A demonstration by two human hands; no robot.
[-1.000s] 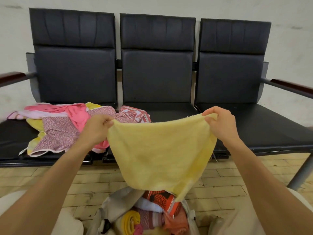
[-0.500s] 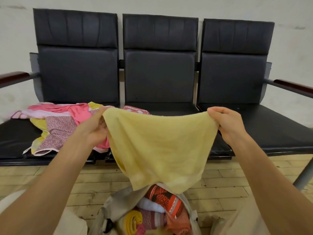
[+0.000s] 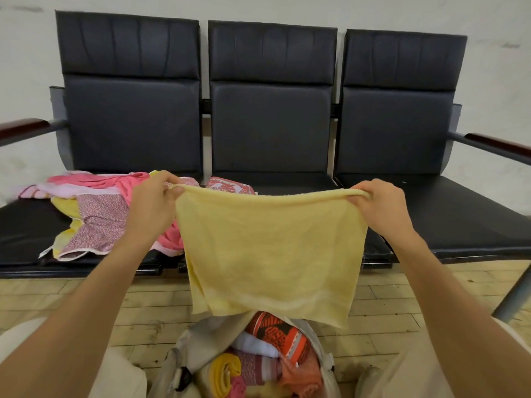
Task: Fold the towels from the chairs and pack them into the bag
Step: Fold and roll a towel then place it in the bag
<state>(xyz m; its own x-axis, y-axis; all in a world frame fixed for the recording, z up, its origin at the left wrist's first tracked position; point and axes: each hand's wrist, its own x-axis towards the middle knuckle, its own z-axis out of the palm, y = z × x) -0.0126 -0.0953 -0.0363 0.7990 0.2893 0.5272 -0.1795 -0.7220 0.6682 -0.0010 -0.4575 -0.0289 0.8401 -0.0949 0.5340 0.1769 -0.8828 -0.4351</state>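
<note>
Head view: left hand and right hand pinch the yellow towel's top corners.

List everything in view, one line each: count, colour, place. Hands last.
yellow towel: one, pale yellow, held spread above the bag.
loose towels: a heap, count unclear, pink, yellow and patterned, left seat.
red patterned towel: one, red and white, middle seat's left edge.
bag: one, beige, open on the floor.
packed towels: several, red-orange, white, yellow, pink, inside the bag.
chairs: three, black, joined row against the wall.
floor: one, light wood, under the chairs.
left hand: pinches the yellow towel's top left corner.
right hand: pinches its top right corner.
</note>
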